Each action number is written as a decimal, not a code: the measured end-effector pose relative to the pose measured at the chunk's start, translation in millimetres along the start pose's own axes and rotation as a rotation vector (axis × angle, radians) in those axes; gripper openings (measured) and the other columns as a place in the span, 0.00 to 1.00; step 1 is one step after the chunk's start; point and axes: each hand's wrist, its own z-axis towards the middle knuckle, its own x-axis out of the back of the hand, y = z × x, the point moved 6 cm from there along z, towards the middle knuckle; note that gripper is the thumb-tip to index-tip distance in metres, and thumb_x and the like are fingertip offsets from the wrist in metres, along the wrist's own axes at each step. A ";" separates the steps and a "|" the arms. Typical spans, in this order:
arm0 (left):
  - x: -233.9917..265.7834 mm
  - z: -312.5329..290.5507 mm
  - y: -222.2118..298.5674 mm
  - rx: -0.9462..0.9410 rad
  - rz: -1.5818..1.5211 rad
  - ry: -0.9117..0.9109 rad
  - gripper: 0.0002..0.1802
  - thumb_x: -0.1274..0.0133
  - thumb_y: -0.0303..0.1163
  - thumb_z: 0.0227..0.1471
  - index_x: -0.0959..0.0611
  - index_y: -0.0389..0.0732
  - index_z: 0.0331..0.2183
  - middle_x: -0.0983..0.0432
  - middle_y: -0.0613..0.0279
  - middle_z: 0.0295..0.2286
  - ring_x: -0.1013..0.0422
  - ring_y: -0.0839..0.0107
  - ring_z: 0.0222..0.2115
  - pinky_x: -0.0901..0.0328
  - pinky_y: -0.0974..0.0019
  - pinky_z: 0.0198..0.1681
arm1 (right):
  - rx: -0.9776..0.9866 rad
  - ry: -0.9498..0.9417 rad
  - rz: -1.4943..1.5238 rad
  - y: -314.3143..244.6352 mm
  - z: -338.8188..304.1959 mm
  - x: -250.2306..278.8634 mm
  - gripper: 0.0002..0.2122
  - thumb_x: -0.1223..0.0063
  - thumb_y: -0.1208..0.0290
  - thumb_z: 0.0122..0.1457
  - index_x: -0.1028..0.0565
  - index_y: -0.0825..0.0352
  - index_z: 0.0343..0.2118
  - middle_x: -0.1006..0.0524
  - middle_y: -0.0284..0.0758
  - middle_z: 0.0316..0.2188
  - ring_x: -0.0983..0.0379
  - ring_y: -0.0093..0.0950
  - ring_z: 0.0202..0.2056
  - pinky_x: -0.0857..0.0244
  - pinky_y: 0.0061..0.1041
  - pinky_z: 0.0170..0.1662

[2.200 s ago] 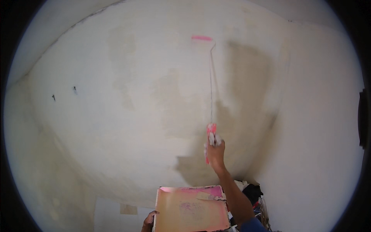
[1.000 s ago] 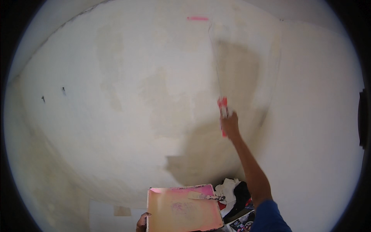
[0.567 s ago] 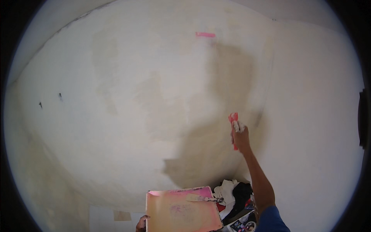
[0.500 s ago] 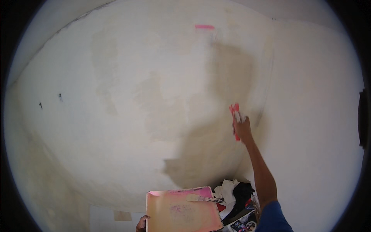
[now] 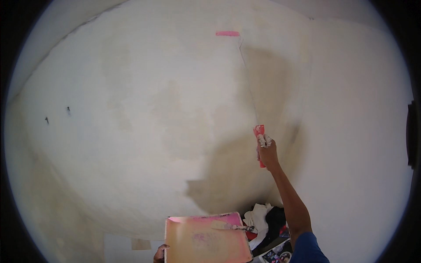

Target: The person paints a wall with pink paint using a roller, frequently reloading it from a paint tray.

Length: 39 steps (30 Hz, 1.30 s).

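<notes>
My right hand [image 5: 266, 151], smeared with white paint, is closed round the red handle of a paint roller [image 5: 259, 130]. From the handle a long thin wire frame runs up to a pink roller sleeve [image 5: 227, 33], high against the off-white wall [image 5: 144, 87]. At the lower edge my left hand [image 5: 161, 253] grips the left rim of a paint tray [image 5: 206, 241]; part of that hand is hidden. The tray is stained pink and cream. A paint-caked brush or scraper [image 5: 232, 226] lies across its upper right part.
Beyond the tray's right side is a pile of white and black cloths [image 5: 263, 223], with a box of odds and ends [image 5: 276, 253] below. Beige patches mark the wall, and my shadow falls over its right part. Two dark fixings [image 5: 47, 120] stick out at left.
My right hand has moved down and a little left with the roller. The pink sleeve sits slightly lower and further left. The tray and left hand have barely moved.
</notes>
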 end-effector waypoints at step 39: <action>-18.5 -5.6 7.5 0.064 -0.071 -0.083 0.20 0.53 0.37 0.34 0.23 0.34 0.31 0.26 0.56 0.29 0.30 0.63 0.31 0.36 0.62 0.37 | 0.121 0.043 -0.036 -21.3 68.2 51.2 0.13 0.59 0.61 0.58 0.34 0.66 0.26 0.35 0.31 0.13 0.40 0.22 0.11 0.44 0.23 0.12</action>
